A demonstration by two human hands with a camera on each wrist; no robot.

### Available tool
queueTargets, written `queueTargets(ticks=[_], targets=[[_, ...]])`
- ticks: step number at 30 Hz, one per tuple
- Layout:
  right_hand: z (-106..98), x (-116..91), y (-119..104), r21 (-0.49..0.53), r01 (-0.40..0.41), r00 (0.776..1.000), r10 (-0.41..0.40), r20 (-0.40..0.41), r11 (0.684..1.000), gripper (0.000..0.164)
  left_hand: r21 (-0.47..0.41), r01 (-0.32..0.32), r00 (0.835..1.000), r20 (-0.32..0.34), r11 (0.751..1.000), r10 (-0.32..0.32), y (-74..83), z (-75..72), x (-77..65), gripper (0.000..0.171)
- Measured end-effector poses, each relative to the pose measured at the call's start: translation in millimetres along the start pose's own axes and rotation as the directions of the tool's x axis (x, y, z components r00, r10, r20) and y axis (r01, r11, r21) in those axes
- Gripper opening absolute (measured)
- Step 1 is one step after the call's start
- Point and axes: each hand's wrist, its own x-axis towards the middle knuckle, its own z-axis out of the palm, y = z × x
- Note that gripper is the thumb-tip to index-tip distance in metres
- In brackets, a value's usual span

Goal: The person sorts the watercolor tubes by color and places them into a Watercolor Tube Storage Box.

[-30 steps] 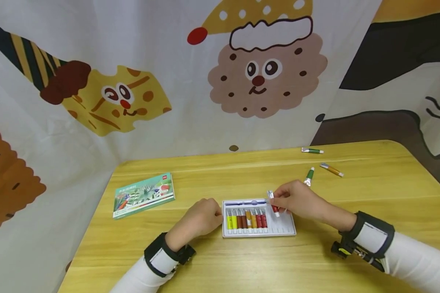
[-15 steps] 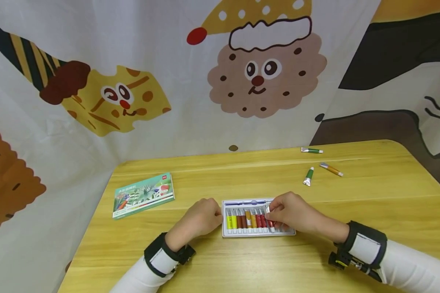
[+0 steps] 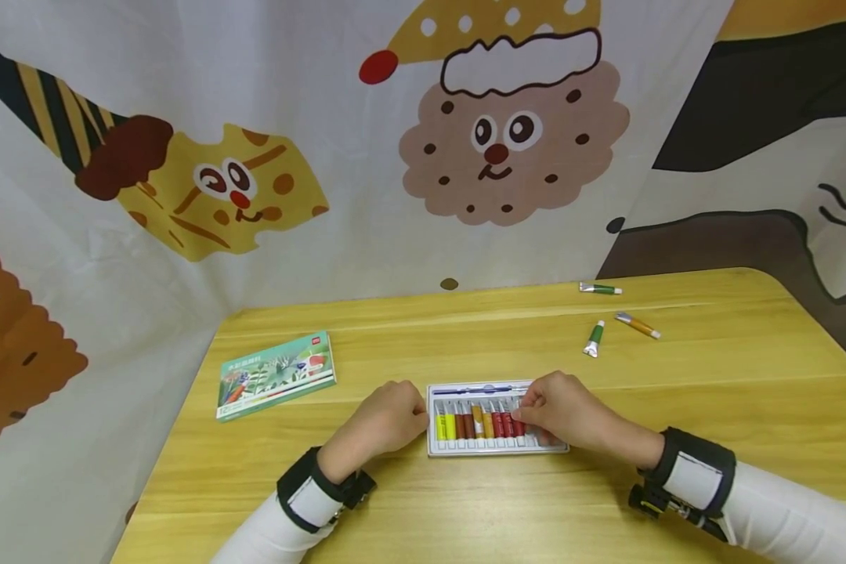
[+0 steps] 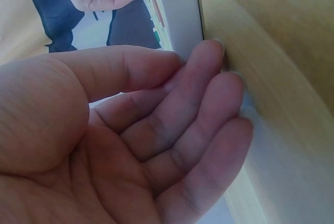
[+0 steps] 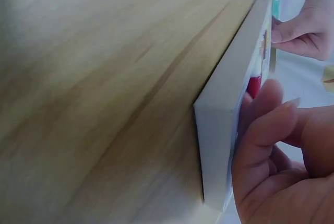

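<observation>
Red showed beneath the right hand (image 3: 571,409), whose thumb and forefinger pinched the upper end of a red paint tube (image 3: 519,429) lying in the white tray (image 3: 472,453). At the tray's left end, the left hand (image 3: 389,417) pinched the edge between thumb and bent forefinger, its other fingers side by side. Next to the pinched tube ran eight more: two red, two orange-toned, two brown and two yellow. Above them lay a blue-handled paintbrush (image 3: 468,391). Beyond the right hand, two green paint tubes (image 3: 594,339) (image 3: 601,289) and an ochre paint tube (image 3: 638,325) lay loose on the wooden table (image 3: 395,345). Far to the left, well apart from the tray, lay a teal printed paint box (image 3: 276,377). A cloth printed with cartoon food (image 3: 366,235) hung behind.

The right hand stood in the way of the tray's far right corner and part of the slots there, and covered the pinched tube's upper end. Lettering on the tubes was too small to read, and both white sleeves (image 3: 797,493) ran out of view.
</observation>
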Motion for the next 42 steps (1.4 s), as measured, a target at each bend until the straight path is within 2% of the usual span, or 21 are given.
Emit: queueTargets(ticks=[4, 20, 29, 35, 42], targets=[[-1.3, -1.3, 1.2, -0.041, 0.036, 0.999, -0.036, 0.021, 0.998, 0.024, -0.003, 0.005, 1.0, 0.005, 1.0, -0.005, 0.0, 0.0, -0.2, 0.048], [-2.5, -5.9, 3.4, -0.171, 0.164, 0.986, -0.159, 0.039, 0.972, 0.024, 0.007, 0.018, 1.0, 0.008, 1.0, -0.018, 0.6, 1.3, 1.2, 0.048], [0.4, -5.6, 3.8, -0.198, 0.195, 0.981, -0.193, 0.033, 0.961, 0.027, 0.007, 0.02, 1.0, 0.01, 1.0, -0.02, -0.4, 0.4, 1.6, 0.049], [3.5, -4.0, 5.0, -0.236, 0.182, 0.983, -0.183, 0.018, 0.955, 0.03, 0.009, 0.015, 1.0, 0.013, 1.0, -0.015, 0.2, 0.0, 0.7, 0.049], [3.2, -3.6, 3.3, -0.231, 0.168, 0.985, -0.17, 0.01, 0.958, 0.03, 0.009, 0.008, 1.0, 0.008, 1.0, -0.009, 0.7, -0.1, 0.3, 0.047]])
